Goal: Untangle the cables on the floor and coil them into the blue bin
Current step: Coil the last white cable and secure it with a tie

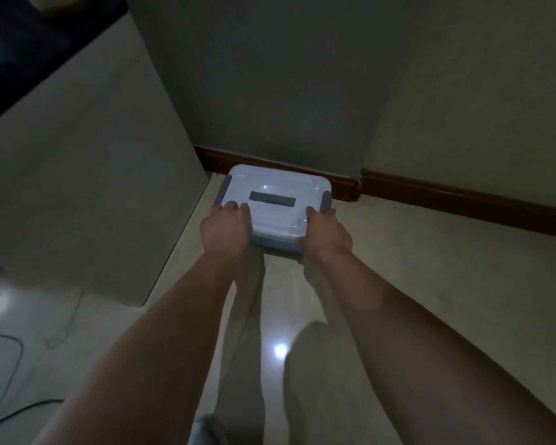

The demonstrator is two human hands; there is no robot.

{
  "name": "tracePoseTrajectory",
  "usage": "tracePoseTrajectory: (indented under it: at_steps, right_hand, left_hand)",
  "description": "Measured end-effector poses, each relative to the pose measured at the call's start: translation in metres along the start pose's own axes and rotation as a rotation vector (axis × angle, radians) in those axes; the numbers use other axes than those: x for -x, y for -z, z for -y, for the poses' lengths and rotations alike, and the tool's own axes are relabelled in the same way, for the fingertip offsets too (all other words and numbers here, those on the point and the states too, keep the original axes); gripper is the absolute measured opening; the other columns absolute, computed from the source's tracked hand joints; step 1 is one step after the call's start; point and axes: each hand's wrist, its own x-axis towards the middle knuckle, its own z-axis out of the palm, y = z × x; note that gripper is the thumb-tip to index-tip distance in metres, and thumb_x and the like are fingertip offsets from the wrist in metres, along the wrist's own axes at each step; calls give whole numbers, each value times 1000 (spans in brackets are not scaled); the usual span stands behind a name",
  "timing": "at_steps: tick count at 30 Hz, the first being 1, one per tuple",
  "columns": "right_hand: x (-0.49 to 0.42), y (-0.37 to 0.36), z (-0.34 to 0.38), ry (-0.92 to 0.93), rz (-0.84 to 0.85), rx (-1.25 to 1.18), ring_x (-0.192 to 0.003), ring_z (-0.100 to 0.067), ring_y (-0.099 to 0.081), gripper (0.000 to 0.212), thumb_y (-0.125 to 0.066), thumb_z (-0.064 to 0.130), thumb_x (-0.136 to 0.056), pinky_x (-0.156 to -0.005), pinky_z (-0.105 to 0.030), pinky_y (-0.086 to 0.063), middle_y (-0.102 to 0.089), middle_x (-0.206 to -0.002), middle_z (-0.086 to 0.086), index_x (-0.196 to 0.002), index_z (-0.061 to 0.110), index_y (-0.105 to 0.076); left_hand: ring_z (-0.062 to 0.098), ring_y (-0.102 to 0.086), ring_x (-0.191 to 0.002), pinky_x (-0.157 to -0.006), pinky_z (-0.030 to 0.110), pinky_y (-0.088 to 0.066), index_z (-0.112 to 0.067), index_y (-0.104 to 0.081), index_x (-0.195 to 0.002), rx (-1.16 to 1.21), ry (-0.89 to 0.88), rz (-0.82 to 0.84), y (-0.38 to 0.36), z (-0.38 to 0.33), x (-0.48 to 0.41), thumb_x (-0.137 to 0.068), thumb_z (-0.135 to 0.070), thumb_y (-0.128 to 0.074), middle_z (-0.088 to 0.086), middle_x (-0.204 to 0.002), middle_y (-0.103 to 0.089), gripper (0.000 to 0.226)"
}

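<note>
The blue bin (272,248) has a white lid (275,187) with grey side clips and a grey bar in the middle. It stands on the floor close to the dark wooden skirting board. My left hand (227,229) grips its near left corner and my right hand (325,234) grips its near right corner, fingers over the lid's edge. Cables (16,348) lie on the floor at the far left, one thin pale and one dark; their ends are out of view.
A tall pale cabinet (87,187) with a dark top stands at the left, right beside the bin. The skirting board (446,200) runs along the wall behind. My legs (315,380) are below my arms. The glossy floor reflects ceiling lights.
</note>
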Motion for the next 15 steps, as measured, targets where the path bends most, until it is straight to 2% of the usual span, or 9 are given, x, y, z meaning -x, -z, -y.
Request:
tracePoseTrajectory:
  at_steps: [3,6,8,10,12,15]
  right_hand:
    - [-12,1,8,-22,-11,-7,-126,-31,-47,74,-66,36,-91,-95,-41,-48,-26,-153,-16,-152,27,-24]
    - [-9,4,8,-21,19,16,-125,-31,-47,79,-67,38,-90,-93,-42,-48,-25,-153,-14,-152,31,-19]
    - [2,10,4,-26,75,2,-129,-33,-41,84,-66,40,-90,-98,-44,-45,-20,-155,-12,-154,33,-12]
    - [16,19,1,-22,104,-65,-133,-35,-36,83,-63,42,-92,-102,-46,-41,-18,-156,-10,-155,31,-9]
    - [31,29,-3,0,82,-122,-129,-35,-40,76,-58,42,-94,-101,-46,-41,-31,-151,-11,-155,29,-15]
    - [60,59,-12,36,65,-71,-126,-34,-43,65,-53,39,-94,-95,-41,-41,-42,-143,-10,-152,28,-27]
  left_hand:
    - [27,-56,-99,-60,34,-42,-15,-55,-113,-12,2,2,1,1,-15,-86,-22,-65,6,-104,-59,30]
    - [29,-53,-110,-75,40,-50,-13,-50,-124,9,13,117,10,-4,-17,-85,-24,-70,9,-115,-56,46]
    - [26,-54,-106,-79,41,-49,-16,-48,-126,59,37,227,20,-7,-13,-85,-30,-71,7,-112,-54,49]
    - [22,-55,-99,-80,40,-49,-18,-48,-125,145,66,277,33,-7,-5,-89,-36,-64,6,-107,-53,43]
    - [22,-57,-99,-85,41,-51,-19,-47,-124,220,67,280,47,-6,8,-94,-40,-56,6,-109,-54,38]
    - [23,-56,-108,-91,41,-50,-21,-45,-133,250,44,277,75,0,38,-94,-51,-50,6,-123,-54,50]
